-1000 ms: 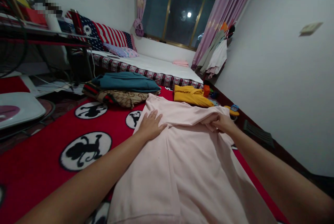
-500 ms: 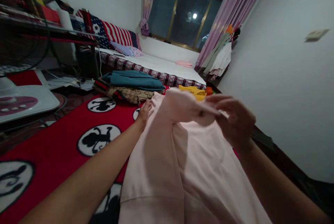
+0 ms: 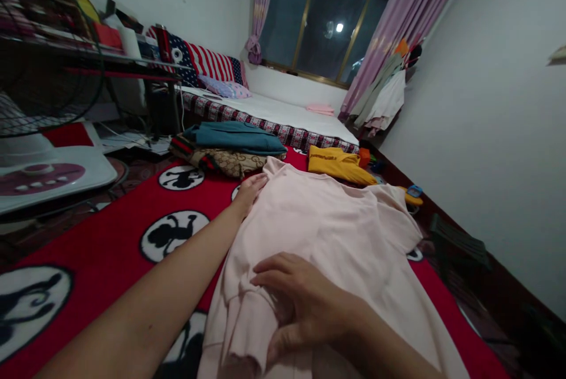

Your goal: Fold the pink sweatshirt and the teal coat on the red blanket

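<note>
A pale pink T-shirt (image 3: 336, 231) lies spread out on a red blanket (image 3: 110, 231) printed with black-and-white monkey circles. My left hand (image 3: 250, 189) rests flat on the shirt's far left shoulder edge, fingers stretched out. My right hand (image 3: 300, 302) lies on the near left part of the shirt, fingers spread and pressing on a folded-in sleeve (image 3: 241, 332) that bunches beneath my palm. Neither hand grips anything.
A teal folded garment (image 3: 234, 136) sits on a brown patterned one (image 3: 230, 161) behind the shirt. A yellow shirt (image 3: 336, 164) lies beyond. A white fan base (image 3: 48, 172) stands at the left, a low bed (image 3: 283, 117) at the back, a wall (image 3: 486, 131) at the right.
My right hand carried the lifted sleeve across from the far right and laid it at the near left. The shirt now lies flat. My left hand stayed on the far shoulder.
</note>
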`<state>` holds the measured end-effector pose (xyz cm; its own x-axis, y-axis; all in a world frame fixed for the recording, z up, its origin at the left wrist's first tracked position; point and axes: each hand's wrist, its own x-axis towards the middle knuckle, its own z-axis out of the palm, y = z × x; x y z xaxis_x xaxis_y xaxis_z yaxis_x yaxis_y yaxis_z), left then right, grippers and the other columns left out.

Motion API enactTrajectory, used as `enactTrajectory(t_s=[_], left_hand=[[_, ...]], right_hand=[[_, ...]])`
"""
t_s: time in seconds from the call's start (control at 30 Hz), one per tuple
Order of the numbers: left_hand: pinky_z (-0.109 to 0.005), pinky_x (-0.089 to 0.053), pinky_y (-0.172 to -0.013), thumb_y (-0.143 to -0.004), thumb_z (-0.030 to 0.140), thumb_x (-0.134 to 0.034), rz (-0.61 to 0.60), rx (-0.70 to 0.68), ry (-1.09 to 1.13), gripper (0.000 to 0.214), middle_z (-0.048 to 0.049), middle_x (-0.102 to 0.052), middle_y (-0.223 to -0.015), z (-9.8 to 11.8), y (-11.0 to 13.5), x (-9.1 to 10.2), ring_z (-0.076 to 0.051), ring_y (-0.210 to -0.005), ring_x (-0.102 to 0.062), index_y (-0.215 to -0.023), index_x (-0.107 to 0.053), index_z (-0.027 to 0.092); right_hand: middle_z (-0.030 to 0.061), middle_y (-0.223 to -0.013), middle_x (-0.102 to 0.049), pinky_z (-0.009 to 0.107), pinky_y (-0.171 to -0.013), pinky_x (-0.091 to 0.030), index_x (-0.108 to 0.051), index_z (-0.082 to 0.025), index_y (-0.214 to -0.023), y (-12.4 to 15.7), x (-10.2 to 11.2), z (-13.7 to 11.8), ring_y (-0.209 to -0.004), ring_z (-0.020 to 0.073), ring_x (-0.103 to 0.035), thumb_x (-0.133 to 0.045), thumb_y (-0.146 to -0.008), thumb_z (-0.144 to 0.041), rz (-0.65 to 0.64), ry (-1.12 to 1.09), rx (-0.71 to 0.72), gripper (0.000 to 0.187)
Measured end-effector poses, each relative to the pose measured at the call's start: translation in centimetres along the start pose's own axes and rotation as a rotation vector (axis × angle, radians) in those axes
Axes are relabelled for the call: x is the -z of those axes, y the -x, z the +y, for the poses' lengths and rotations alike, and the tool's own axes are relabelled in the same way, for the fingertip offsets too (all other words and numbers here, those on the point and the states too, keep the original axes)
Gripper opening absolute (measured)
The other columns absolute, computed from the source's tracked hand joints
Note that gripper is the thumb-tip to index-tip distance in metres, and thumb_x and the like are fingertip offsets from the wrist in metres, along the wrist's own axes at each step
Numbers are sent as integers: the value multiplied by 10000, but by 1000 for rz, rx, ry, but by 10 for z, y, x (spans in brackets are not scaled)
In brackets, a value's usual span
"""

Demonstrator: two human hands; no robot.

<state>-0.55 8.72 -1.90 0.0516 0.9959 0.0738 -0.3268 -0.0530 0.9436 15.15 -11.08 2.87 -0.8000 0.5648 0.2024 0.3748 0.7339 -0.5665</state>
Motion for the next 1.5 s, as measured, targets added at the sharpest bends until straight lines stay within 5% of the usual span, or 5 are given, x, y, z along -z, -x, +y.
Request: enactTrajectory(t_s=[0.23, 0.47, 0.7, 1.13, 1.5], left_hand=[[-348, -533, -803, -693, 217, -652, -24, -97, -360, 405, -108, -722, -950, -6, 0, 0, -230, -861, -672, -1084, -681, 116], [-376, -431, -1047, -657, 89, -631, -15, -325, -767, 248, -82, -685, -1109, 3, 2, -9, -262, -1098, -607, -852, -764, 166], [-316, -460, -1019, -790, 105, -582, -265, -584, -1274, 276, -67, -643, -1224, 15, -14, -32, -208, -1125, -600, -1002, -740, 184], [-409, -477, -913, -795, 516, -614, -135, -323, -1652, 628, -113, -667, -1194, 40, -102, -58, -317, -1106, -619, -1367, -494, 288], [-273, -470, -905, -833, 260, -524, -60, -266, -1519, 372, -115, -696, -1118, 30, -129, -60, -253, -1055, -633, -1143, -678, 125]], right_hand=[[81, -918, -695, 289, -750, -474, -668, -165, -885, 6, 4, -5, -830, 194, -635, -643, -755, -312, 270, -263, -78, 198], [121, -1011, -711, 344, -765, -507, -612, -160, -1244, 23, 32, 7, -866, 236, -677, -549, -828, -622, 18, -914, -282, 625], [56, -1045, -671, 370, -912, -414, -665, -203, -753, 9, -4, 25, -996, 211, -585, -658, -761, -228, 335, -91, -135, 27], [116, -1303, -497, 411, -892, -497, -558, -240, -1246, 26, -1, 64, -1108, 255, -546, -514, -840, -181, 864, 382, -560, 412], [57, -853, -611, 297, -664, -510, -694, -194, -771, 28, 10, 99, -741, 169, -600, -544, -839, -164, 876, 125, -504, 168]])
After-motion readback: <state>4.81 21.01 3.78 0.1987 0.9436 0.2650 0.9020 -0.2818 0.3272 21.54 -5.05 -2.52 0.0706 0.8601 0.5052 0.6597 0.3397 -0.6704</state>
